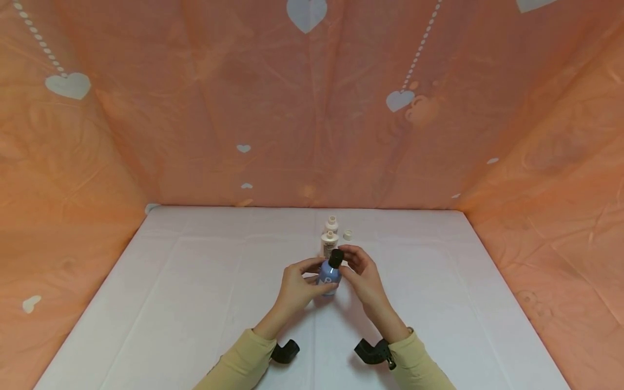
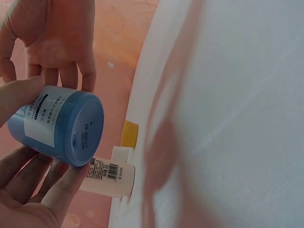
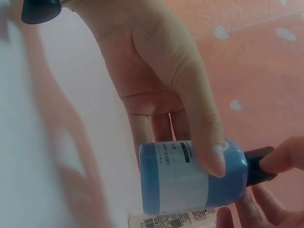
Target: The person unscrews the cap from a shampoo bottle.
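Note:
A blue bottle (image 1: 329, 275) with a pale label and a black cap (image 1: 336, 257) is held above the white table, tilted a little. My left hand (image 1: 296, 286) grips its body, thumb across the label (image 3: 183, 178). At the neck, my right hand (image 1: 364, 275) pinches the black cap, its thumb on the cap's side in the right wrist view. The bottle's base (image 2: 88, 129), with printed characters, faces the left wrist camera. Just behind it stands a white bottle (image 1: 329, 245), its narrow mouth uncovered.
Farther back is a second uncapped white bottle (image 1: 331, 223). A small white cap (image 1: 348, 235) lies to its right. The left wrist view shows a small yellow object (image 2: 129, 134) near the white bottle. Orange cloth (image 1: 312, 119) with hearts hangs behind the table (image 1: 195, 303) and along both sides.

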`<state>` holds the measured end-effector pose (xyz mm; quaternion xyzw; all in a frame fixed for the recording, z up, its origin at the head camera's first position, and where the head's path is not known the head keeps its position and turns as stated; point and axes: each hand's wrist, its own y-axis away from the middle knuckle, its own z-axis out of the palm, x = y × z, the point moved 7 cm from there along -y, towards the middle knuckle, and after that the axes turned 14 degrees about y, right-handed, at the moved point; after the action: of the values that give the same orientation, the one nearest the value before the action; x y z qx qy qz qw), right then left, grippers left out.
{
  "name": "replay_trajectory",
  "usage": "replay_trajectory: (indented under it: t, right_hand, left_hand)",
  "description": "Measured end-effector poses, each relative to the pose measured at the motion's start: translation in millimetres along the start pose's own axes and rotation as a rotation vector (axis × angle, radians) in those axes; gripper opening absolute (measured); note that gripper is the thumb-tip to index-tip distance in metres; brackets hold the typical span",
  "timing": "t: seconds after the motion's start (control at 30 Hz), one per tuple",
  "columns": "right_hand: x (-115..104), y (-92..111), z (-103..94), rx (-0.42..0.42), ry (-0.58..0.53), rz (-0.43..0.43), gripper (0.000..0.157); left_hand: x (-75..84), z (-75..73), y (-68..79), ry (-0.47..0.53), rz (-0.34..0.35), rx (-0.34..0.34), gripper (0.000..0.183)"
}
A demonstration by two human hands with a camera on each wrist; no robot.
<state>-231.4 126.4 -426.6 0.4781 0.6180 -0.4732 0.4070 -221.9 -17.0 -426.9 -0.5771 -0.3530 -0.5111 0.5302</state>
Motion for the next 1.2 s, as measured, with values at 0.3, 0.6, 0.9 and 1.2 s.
replay_trajectory:
  t: [0.3, 0.6, 0.9, 1.2]
  right_hand:
    - [-16.3, 7.9, -1.4, 0.091, 0.1, 0.046, 0.04]
    - [2.5, 3.4, -2.4, 0.211, 0.121, 0.031, 0.042]
    - [-5.0, 3.5, -1.6, 0.221, 0.143, 0.069, 0.039]
    - [-19.4, 6.2, 0.4, 0.193, 0.171, 0.077, 0.033]
  left_hand:
    - [1.6, 0.3, -0.3, 0.011, 0.025, 0.011, 0.048]
    - [-0.3, 1.6, -0.2, 0.021, 0.018, 0.008, 0.047]
    - [1.3, 3.5, -0.2, 0.009, 0.031, 0.006, 0.047]
    - [2.9, 5.9, 0.4, 0.01, 0.037, -0.015, 0.046]
